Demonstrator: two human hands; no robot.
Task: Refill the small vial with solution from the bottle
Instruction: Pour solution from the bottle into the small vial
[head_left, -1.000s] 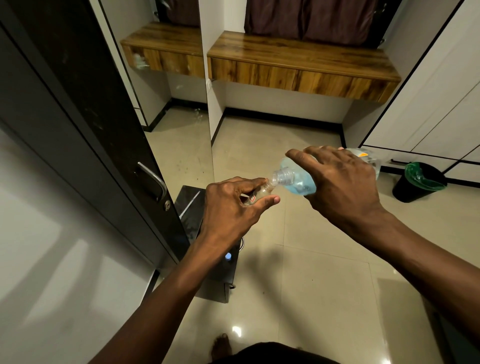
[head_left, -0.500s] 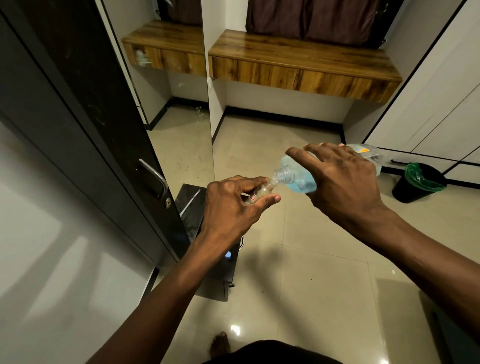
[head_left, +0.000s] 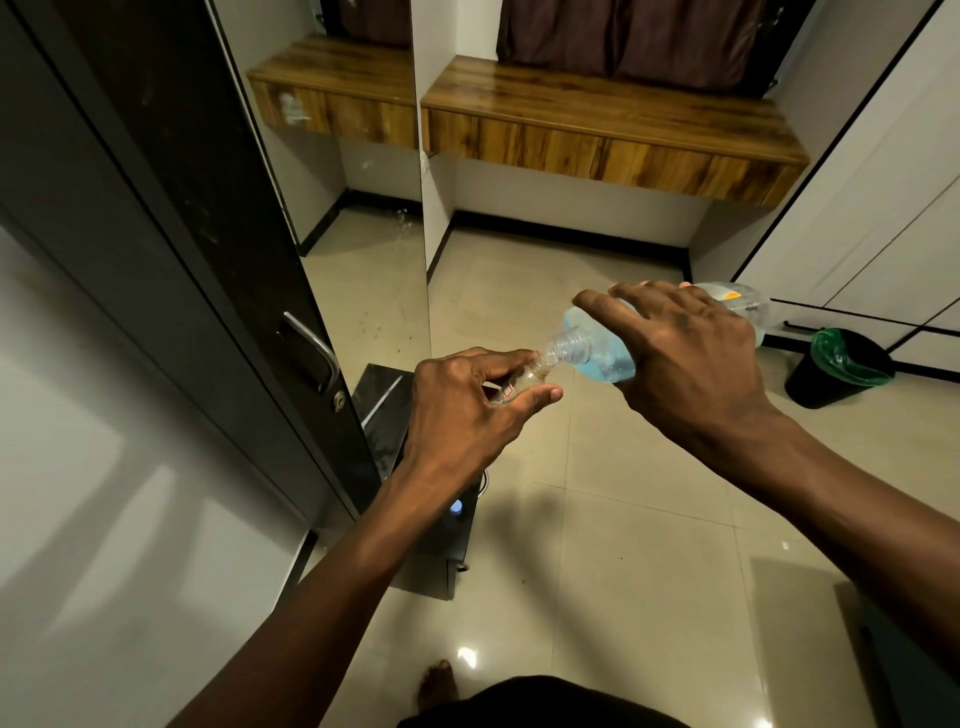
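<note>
My left hand (head_left: 467, 410) grips a small clear vial (head_left: 524, 382) with a red mark on its label, held tilted in mid-air between thumb and fingers. My right hand (head_left: 685, 358) holds a clear plastic bottle (head_left: 597, 351) of light blue solution, tipped over almost sideways. The bottle's threaded, uncapped neck touches the vial's mouth. The blue liquid pools in the bottle's shoulder near the neck. The bottle's far end with an orange label sticks out past my right hand. Most of the vial is hidden by my left fingers.
A dark door with a metal handle (head_left: 311, 348) stands at the left beside a mirror panel. Below my hands a black box (head_left: 415, 467) with a blue light sits on the tiled floor. A black bin (head_left: 836, 369) with a green liner stands at the right. A wooden shelf (head_left: 597, 114) runs along the back.
The bottle's far end has risen slightly, tipping it further toward the vial. Both hands stay almost in the same place.
</note>
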